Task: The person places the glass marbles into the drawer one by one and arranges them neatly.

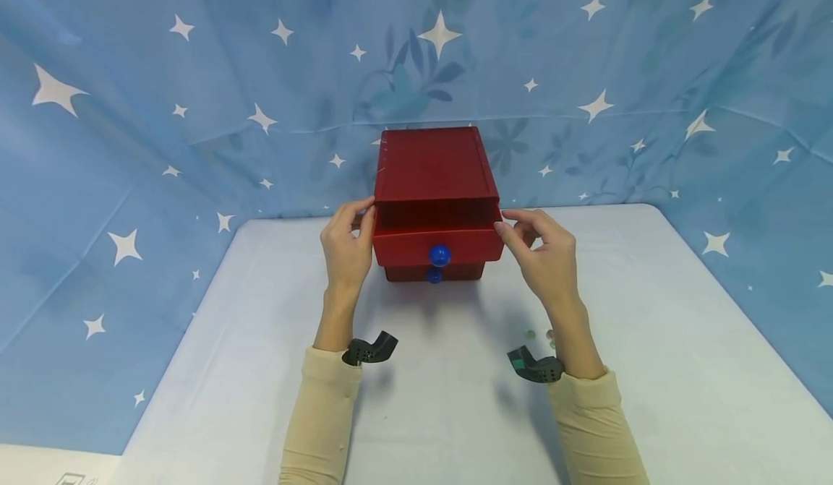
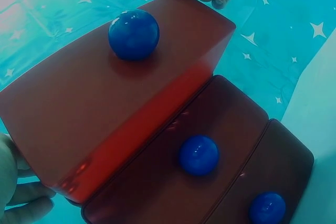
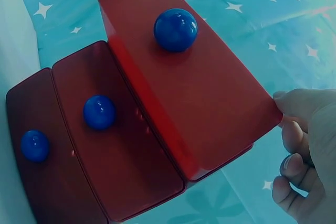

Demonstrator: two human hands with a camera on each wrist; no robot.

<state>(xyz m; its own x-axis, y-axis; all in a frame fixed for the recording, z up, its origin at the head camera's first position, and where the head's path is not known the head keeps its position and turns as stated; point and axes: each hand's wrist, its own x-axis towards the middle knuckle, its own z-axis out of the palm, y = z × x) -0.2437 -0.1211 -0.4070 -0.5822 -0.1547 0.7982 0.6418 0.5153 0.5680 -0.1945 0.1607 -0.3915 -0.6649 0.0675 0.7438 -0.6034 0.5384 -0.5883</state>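
Hanging along the left, far and right sides, a blue fabric backdrop (image 1: 130,174) printed with white four-pointed stars surrounds a white, cloth-covered worktop (image 1: 228,369). At left, a beige long sleeve (image 1: 319,420) reaches in from the near side, with a black perforated wrist mount (image 1: 367,350) beyond its cuff. The left hand (image 1: 347,248) is clamped on the left side of a glossy red rectangular top drawer (image 1: 406,249), its thumb near the front corner. This drawer juts partly out toward the near side from a red box-shaped cabinet (image 1: 429,163) at the far middle of the worktop; a round blue ball knob (image 1: 440,256) marks its front. Below are two dark red lower drawers (image 3: 118,166), set farther back, each with a similar knob. The right hand (image 1: 547,257) pinches the drawer's right front corner. Nearer, beside the right wrist, lie small round greenish and brownish balls (image 1: 530,334).
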